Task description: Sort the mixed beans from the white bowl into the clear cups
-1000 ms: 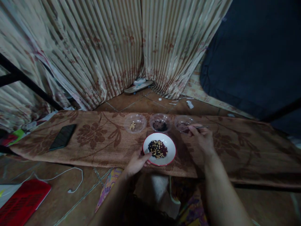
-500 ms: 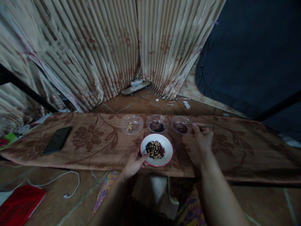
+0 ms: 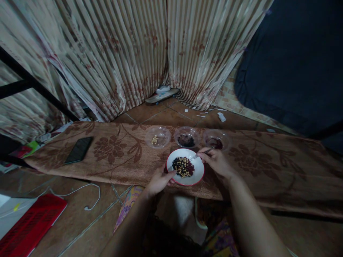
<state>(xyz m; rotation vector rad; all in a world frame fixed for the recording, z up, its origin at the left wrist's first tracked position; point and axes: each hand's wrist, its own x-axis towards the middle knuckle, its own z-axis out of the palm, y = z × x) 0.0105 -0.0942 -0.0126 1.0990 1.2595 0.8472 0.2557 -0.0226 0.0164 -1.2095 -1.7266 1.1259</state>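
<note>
A white bowl with a red rim (image 3: 197,175) holds mixed yellow and dark beans, on a brown flowered cloth (image 3: 115,157). My left hand (image 3: 160,180) grips the bowl's near left rim. My right hand (image 3: 216,161) pinches thin metal tweezers (image 3: 199,155), whose tips reach over the bowl's far right edge. Behind the bowl stand three clear cups: the left cup (image 3: 158,136) with yellow beans, the middle cup (image 3: 185,137) with black beans, the right cup (image 3: 216,139) with dark red beans.
A black phone (image 3: 78,150) lies on the cloth at the left. On the tiled floor are a red case (image 3: 32,225), a white cable (image 3: 88,194) and a sandal (image 3: 162,94) by striped curtains. A dark sheet hangs at the right.
My right hand has come back from the right cup to the bowl's right edge, tweezers still in it. My left hand has stayed on the bowl's rim.
</note>
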